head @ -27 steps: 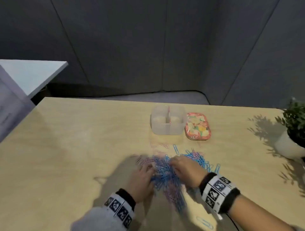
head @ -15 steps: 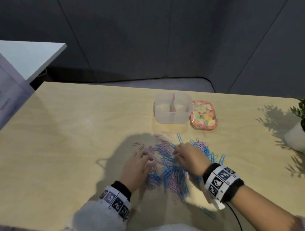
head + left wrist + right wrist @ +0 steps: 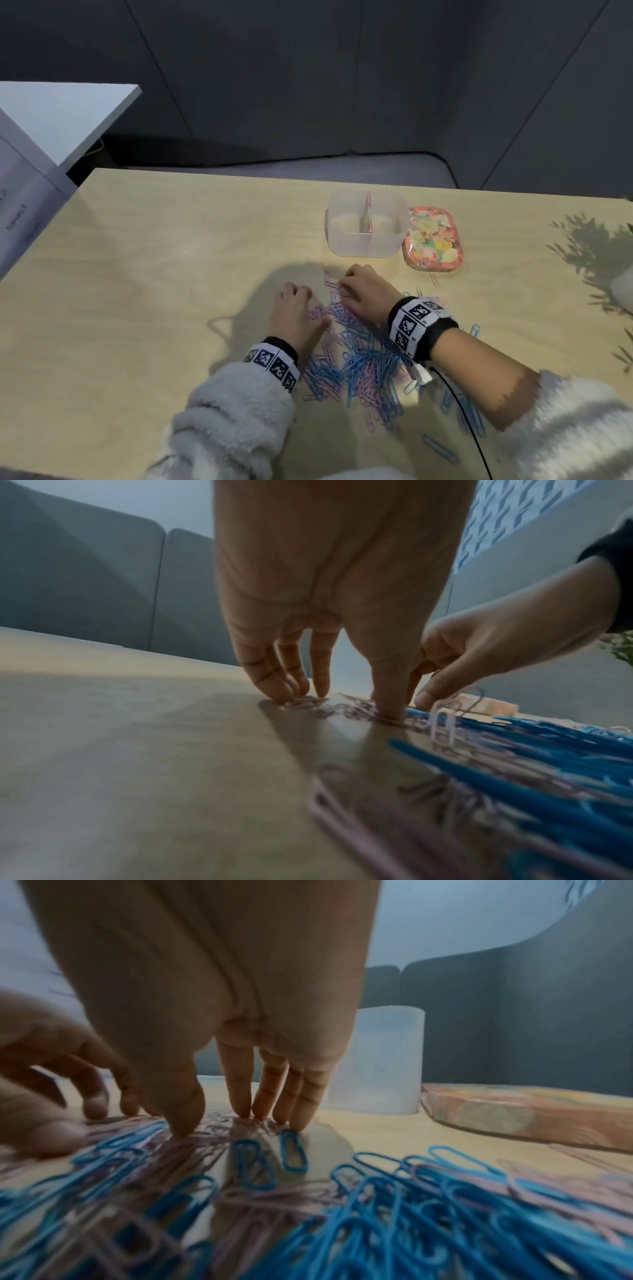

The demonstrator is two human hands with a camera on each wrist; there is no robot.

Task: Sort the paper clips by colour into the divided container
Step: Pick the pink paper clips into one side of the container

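Observation:
A heap of blue and pink paper clips (image 3: 359, 366) lies on the wooden table (image 3: 154, 308) in front of me. My left hand (image 3: 308, 305) is at the heap's far left edge, its straight fingers (image 3: 291, 691) pressing pink clips (image 3: 325, 710) onto the table. Just right of it, my right hand (image 3: 347, 287) presses its fingertips (image 3: 274, 1112) and thumb onto pink clips (image 3: 205, 1137); blue clips (image 3: 291, 1153) lie by them. Neither hand lifts a clip. The translucent divided container (image 3: 368, 246) stands a short way beyond, both halves looking empty.
A floral lid (image 3: 433, 245) lies right of the container. Loose blue clips (image 3: 440, 448) are scattered towards the near edge. A white plant pot (image 3: 623, 296) is at the right edge. A grey board (image 3: 20, 212) leans at the far left.
Both hands have slid away from me to the far edge of the heap, closer to the container, drawing pink clips out with them. The camera has tilted down.

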